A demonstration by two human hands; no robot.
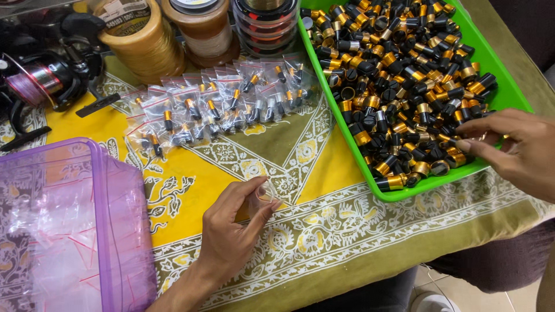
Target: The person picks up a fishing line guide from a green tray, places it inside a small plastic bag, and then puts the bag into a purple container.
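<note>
Left hand (231,228) sits near the front edge of the table, on the yellow patterned cloth (324,231), pinching a tiny clear bag (263,195) between thumb and fingertips, otherwise loosely curled. Right hand (509,147) is over at the front right corner of the green tray (503,69), fingers half bent, tips down in the pile of black and gold caps (399,75); can't tell if it's actually got one. Filled little bags (219,107) lie in rows toward the back edge, and a purple plastic box (63,225) sits at the front left corner.
</note>
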